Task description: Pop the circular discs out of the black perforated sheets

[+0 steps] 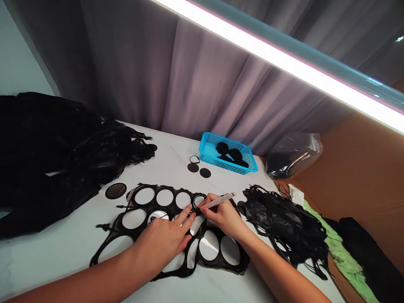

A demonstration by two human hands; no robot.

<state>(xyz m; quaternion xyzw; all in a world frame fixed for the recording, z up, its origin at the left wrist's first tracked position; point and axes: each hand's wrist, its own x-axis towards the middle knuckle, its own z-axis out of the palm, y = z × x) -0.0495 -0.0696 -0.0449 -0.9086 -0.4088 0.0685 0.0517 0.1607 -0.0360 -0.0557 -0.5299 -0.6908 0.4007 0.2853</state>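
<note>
A black sheet [203,227] with several large round holes lies on the white table, and the pale tabletop shows through the holes. My left hand [172,231] rests on the middle of the sheet, fingers stretched out and pressing it, holding nothing. Pinched in my right hand [222,214] is a slim white pen-shaped tool [222,199], tilted up to the right. Its tip is hidden by the fingers beside a hole at the sheet's upper right, where a thin black ring [195,202] runs round the edge.
A blue basket [205,149] with black pieces stands at the back. Near it lie dark discs [205,173] and a thin ring. Black sheeting [104,147] is heaped left, black scraps [284,223] right. Beyond are a clear bag [296,153] and green cloth [339,248]. A bright tube light [268,50] hangs above.
</note>
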